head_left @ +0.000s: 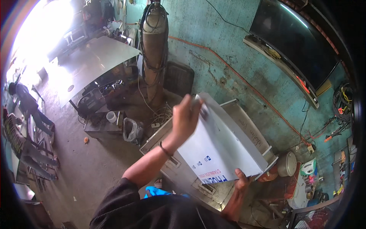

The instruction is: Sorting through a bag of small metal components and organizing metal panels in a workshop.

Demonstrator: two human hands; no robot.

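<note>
White sheet: a flat panel with a white protective film and blue print near its lower edge – held tilted, above a metal cabinet, roughly in the middle of the head view.
Left hand: the left hand grips the sheet's upper left edge, fingers curled over the top corner; a dark band sits on the wrist and the forearm rises from a dark sleeve.
Right hand: the right hand clasps the sheet's lower edge from below, thumb up against the white face.
Metal cabinet: a grey steel box lies under the sheet, its far rim showing past the sheet's upper right side – its slotted front face is visible below the sheet.
Gas cylinder: a tall brown cylinder stands against the wall, hoses looped about it, well beyond the left hand.
Wall: teal, stained plaster with an orange cable running across it.
Large sheet: a bare grey metal plate rests on a stand at upper left, glare behind it.
Other person: someone in dark clothes bends at the far left edge, well apart.
Right floor: a round white bucket sits just beside the cabinet's right end, among small clutter.
</note>
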